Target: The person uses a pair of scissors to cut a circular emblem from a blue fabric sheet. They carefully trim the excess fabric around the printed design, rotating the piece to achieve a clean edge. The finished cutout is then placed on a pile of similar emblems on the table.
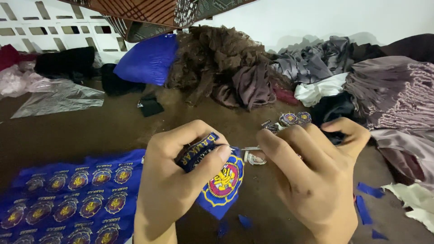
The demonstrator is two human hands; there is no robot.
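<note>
Left hand [174,180] pinches a blue embroidered patch [221,178] above the surface's near edge; right hand [316,176] grips small scissors [248,148] (mostly hidden) at its rim — cloth heaps [235,68] crowd the far side.

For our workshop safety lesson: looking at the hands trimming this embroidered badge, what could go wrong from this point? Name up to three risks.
1. The metal blade tip held by the right hand sits very close to the left hand thumb; a slip might nick it.
2. The blue badge is folded over in the grip, so a cut may stray into its embroidered border.
3. Cut blue scraps and finished badges lie loose on the brown surface and could get mixed.
</note>
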